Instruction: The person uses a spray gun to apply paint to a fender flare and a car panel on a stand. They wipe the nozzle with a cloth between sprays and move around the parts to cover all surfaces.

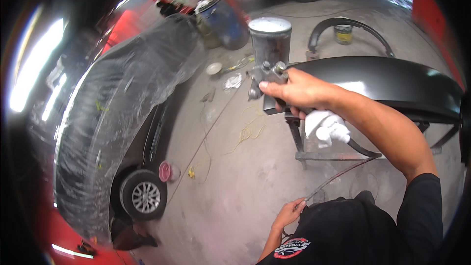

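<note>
Your right hand (294, 93) is clamped on the grip of the spray gun (267, 71), thumb along the top of the body, gravity cup (270, 34) upright above it with its pale lid on. A white rag (325, 127) is bunched at the base of the grip where the air hose (343, 169) comes off. The gun sits at the left end of the glossy black panel (392, 83), which lies on a metal stand (319, 156) right of centre; the nozzle points left, off the panel edge rather than at the face. Your left hand (290, 212) is low and near you, fingers pinched around the hose, so it's shut on the hose. My read: good that you manage the slack, keep that hose behind and below the panel so it can't drag across the wet-looking surface. Keep the cup near vertical, square the gun to the panel before triggering, start each pass off the edge and run past the far end. Keep the rag tight to the grip so it can't touch the finish. Plastic-wrapped car (117, 118) is on your left with a wheel (143, 195) exposed, so mind overspray that way. A second curved black trim piece (343, 27) and a paint can (343, 34) sit far behind the panel, and a yellow cord (245, 135) lies loose on the floor to the left of the stand: watch your feet.
</note>
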Demonstrator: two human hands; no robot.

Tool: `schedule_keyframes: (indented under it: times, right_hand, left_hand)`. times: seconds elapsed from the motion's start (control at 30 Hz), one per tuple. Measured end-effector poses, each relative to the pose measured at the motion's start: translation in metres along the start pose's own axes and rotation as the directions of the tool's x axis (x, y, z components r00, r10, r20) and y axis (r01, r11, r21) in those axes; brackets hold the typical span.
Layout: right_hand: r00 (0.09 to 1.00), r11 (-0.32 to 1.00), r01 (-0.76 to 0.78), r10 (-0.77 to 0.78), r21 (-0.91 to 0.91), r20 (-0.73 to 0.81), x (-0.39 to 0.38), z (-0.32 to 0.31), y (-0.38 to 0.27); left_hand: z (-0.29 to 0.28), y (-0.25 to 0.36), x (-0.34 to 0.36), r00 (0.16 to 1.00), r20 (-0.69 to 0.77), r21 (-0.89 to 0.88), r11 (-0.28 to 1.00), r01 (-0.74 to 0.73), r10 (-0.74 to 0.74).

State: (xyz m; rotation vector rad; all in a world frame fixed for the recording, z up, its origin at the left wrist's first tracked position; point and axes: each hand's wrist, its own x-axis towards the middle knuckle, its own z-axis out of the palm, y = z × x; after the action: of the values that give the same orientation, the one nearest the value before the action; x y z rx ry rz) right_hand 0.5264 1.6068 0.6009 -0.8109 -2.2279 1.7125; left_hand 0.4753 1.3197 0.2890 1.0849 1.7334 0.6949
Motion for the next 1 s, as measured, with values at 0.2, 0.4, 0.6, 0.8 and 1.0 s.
schedule_keyframes:
  times: [0.2, 0.4, 0.6, 0.8, 1.0]
  right_hand:
    - [0.887, 0.982, -0.162, 0.189, 0.099, -0.422, -0.128, -0.056, 0.047]
    - [0.488, 0.924, -0.163, 0.381, 0.346, -0.786, -0.269, -0.118, 0.122]
    - [0.132, 0.913, -0.037, 0.407, 0.406, -0.904, -0.449, -0.194, 0.197]
    - [-0.426, 0.973, -0.008, 0.207, 0.233, -0.881, -0.493, -0.168, 0.239]
    - [-0.507, 0.92, -0.102, 0.28, 0.379, -0.815, -0.417, -0.063, 0.18]
  left_hand:
    - [0.008, 0.069, 0.052, 0.948, 0.308, 0.163, 0.977, -0.135, 0.079]
    - [0.055, 0.082, 0.093, 0.79, 0.52, 0.176, 0.865, -0.471, 0.325]
    - [0.088, 0.131, 0.109, 0.657, 0.694, 0.155, 0.83, -0.536, 0.295]
    - [0.048, 0.114, 0.139, 0.644, 0.722, 0.207, 0.809, -0.55, 0.254]
    - [-0.021, 0.102, 0.183, 0.481, 0.861, 0.205, 0.751, -0.627, 0.167]
